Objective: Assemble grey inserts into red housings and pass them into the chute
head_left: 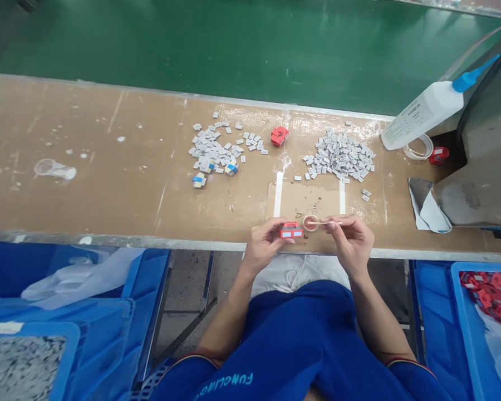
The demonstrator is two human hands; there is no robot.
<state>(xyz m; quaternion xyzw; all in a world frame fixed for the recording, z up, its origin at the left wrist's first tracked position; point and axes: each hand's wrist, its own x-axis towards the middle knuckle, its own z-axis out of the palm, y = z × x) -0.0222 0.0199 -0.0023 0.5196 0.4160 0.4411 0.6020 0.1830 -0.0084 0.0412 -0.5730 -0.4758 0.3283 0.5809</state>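
Head: fingers [273, 226] (left) around red block [291, 230]

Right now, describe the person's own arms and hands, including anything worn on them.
The left hand and right hand are bare, without gloves, and the forearms are bare too. The arms come out of short blue sleeves edged with a thin striped trim, part of a blue shirt with white lettering on its front.
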